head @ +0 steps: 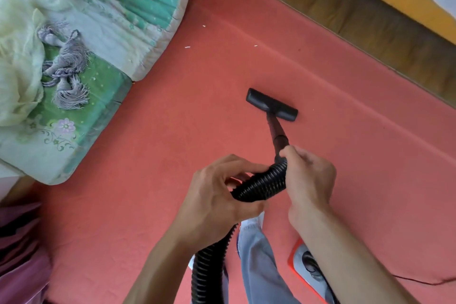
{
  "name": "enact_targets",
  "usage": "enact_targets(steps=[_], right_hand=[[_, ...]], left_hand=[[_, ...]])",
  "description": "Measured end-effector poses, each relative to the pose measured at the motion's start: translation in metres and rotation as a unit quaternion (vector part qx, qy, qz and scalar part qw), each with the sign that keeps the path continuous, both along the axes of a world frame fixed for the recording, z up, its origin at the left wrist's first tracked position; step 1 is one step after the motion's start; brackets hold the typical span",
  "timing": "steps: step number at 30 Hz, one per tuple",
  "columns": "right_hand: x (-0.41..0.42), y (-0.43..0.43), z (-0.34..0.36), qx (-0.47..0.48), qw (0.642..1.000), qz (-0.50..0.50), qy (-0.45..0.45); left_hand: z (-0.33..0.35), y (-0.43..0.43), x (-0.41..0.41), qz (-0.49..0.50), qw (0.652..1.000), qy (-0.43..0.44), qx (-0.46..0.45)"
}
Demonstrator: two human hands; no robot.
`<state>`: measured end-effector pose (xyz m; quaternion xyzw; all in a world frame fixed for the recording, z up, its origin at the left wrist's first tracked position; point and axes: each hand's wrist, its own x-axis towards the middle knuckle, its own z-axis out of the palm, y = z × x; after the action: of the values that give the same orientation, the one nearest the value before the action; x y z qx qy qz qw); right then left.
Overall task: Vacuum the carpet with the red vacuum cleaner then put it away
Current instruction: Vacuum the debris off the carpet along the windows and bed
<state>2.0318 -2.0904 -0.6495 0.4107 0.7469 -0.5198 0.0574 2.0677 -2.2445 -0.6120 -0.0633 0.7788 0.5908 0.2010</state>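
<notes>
The fingers [240, 164] of the left hand [217, 195] are curled round the black ribbed hose [261, 186] just below the middle of the frame, the thumb side closed over its top. Just to the right, the fingers [293, 153] of the right hand [308, 180] are wrapped close together round the hose's upper end, where it joins the black wand [277, 134].

From that grip the wand is slanted up and slightly left to the floor nozzle [271, 105], which is laid flat on the red carpet [172, 131] right of centre. Below the left hand the hose is run down to the bottom edge, beside a pale blue trouser leg [259, 266].

The vacuum cleaner [297, 260] – a red-edged body with a grey top – is seen on the carpet at the lower right, largely covered by the right forearm; a thin dark cord [419, 281] is trailed from it toward the right edge.

A few white scraps [187, 47] are scattered on the carpet above centre. At the upper left a green floral cushion [103, 39] is set on the carpet, with lilac tassels [66, 74] and a cream cloth [17, 69] on it – along the upper right, a brown skirting [370, 20] is seen.
</notes>
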Motion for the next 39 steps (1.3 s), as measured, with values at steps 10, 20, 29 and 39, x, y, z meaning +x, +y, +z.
enact_targets(steps=[10,20,29,39], right_hand=[[-0.018,0.036,-0.031,0.029,0.994,-0.094,-0.052],[-0.050,0.077,-0.046,0.054,0.995,-0.029,-0.083],[0.005,0.063,0.002,0.000,0.988,-0.123,-0.095],[-0.021,0.059,-0.030,0.022,0.991,-0.102,-0.089]], left_hand=[[-0.018,0.052,-0.025,-0.052,0.997,-0.016,-0.049],[-0.034,0.095,-0.041,-0.079,0.992,-0.021,-0.095],[0.014,0.059,-0.041,-0.177,0.981,-0.068,-0.043],[-0.007,0.078,-0.037,-0.110,0.988,-0.057,-0.090]])
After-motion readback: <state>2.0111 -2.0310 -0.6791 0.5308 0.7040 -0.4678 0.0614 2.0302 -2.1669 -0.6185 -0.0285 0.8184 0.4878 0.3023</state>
